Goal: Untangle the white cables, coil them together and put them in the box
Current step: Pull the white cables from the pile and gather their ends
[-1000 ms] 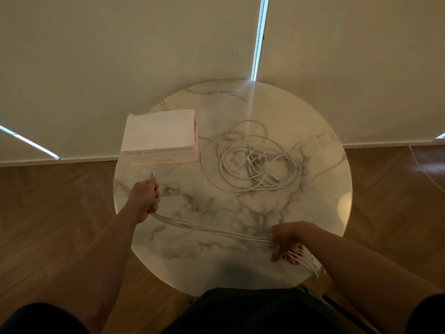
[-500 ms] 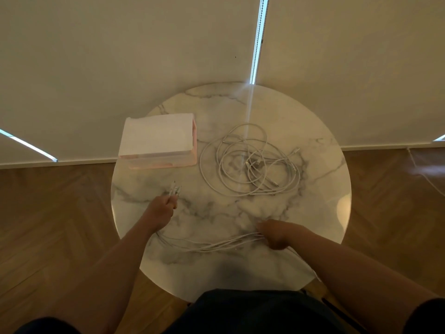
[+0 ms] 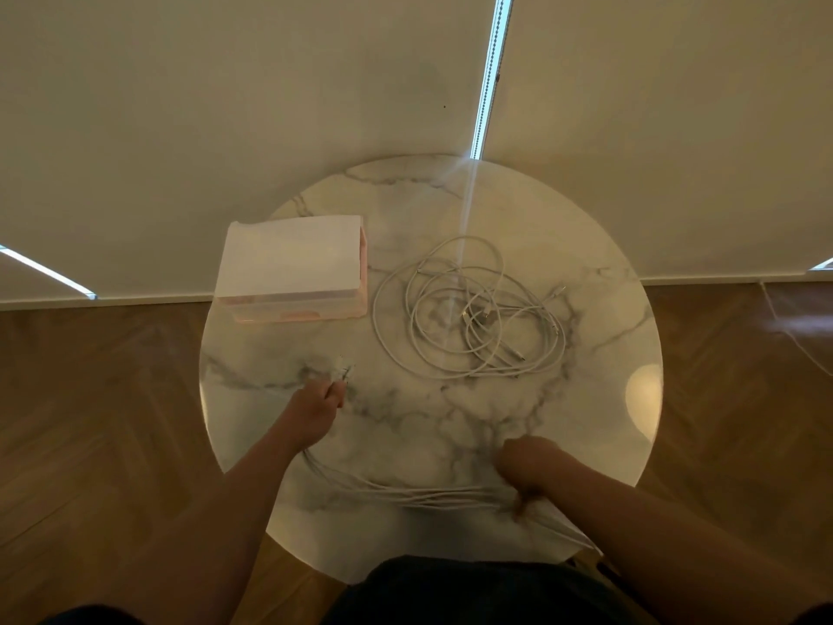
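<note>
A bundle of straightened white cables (image 3: 423,494) lies along the near side of the round marble table (image 3: 622,336). My left hand (image 3: 315,410) grips one end of the bundle, the plugs (image 3: 343,369) sticking out past my fingers. My right hand (image 3: 525,466) grips the bundle further along, and the loose ends trail off the table's near edge to the right. A tangle of white cables (image 3: 469,309) lies in loose loops at the table's middle right. The pink box (image 3: 293,263), covered by a white sheet or lid, stands at the back left.
The table stands on a wooden herringbone floor (image 3: 90,421) against pale blinds (image 3: 225,106). My dark-clothed lap shows at the bottom edge. A thin cable runs along the floor at far right.
My left hand has moved right and nearer, away from the box. My right hand has shifted along the bundle, which now sags in a curve between both hands.
</note>
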Demonstrator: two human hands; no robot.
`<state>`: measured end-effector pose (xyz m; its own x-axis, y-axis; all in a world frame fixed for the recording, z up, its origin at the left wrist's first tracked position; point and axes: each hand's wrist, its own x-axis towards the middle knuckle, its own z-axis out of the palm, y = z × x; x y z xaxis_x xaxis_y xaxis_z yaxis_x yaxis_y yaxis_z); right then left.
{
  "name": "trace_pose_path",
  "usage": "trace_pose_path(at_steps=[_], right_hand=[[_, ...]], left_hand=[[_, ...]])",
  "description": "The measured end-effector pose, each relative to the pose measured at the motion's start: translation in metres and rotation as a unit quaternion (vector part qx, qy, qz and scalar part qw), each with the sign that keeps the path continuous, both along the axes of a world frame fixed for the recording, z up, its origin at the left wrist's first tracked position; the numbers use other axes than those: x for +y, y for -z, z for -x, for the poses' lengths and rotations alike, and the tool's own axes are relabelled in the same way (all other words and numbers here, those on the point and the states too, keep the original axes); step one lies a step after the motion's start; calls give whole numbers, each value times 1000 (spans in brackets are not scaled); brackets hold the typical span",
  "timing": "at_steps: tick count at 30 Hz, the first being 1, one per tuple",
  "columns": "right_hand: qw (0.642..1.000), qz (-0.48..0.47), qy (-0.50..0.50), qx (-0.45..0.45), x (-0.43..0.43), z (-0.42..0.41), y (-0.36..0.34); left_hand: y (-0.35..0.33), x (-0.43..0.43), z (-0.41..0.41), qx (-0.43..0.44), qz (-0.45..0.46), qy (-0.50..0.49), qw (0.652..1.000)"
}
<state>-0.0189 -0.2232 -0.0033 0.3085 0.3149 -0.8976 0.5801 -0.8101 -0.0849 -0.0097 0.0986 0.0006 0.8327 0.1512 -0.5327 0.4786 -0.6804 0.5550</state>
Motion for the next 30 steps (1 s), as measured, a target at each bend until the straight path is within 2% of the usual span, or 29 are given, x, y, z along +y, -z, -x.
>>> trace_pose_path(at_steps=[3,5,7,10,11,14,18,21,23,24,27,28,30], right_hand=[[999,-17,29,-12,-5,-22,-10],[988,-77,131,-35,-5,-40,-10],[945,-169,257,-113,-6,-59,-8],[838,-245,407,-268,-6,-86,-5],[818,-251,426,-295,-5,-96,-5],[790,-262,458,-311,-1,-122,-3],[735,-252,572,-263,12,-146,-8],[675,-293,637,-231,20,-156,-11],[652,-319,655,-213,24,-158,-13],[625,-336,678,-193,24,-159,-14],[488,-424,761,-63,25,-158,-29],[462,-446,766,-19,25,-157,-37],[439,-474,762,46,27,-151,-47]], left_hand=[[-1,-1,0,-8,2,-12,1000],[-3,-2,-3,-9,12,-33,999],[-3,-3,-5,-9,21,-49,999],[-1,-4,-6,-8,24,-59,998],[-1,-4,-6,-9,25,-62,998],[0,-6,-6,-12,32,-72,997],[1,-5,-4,-18,45,-88,995],[-2,-5,-4,-25,58,-99,993],[-6,-7,-4,-28,74,-112,991],[-8,-8,-5,-27,85,-123,988],[-15,-13,-9,-3,154,-186,970],[-19,-15,-11,6,183,-207,961],[-28,-20,-15,14,227,-229,946]])
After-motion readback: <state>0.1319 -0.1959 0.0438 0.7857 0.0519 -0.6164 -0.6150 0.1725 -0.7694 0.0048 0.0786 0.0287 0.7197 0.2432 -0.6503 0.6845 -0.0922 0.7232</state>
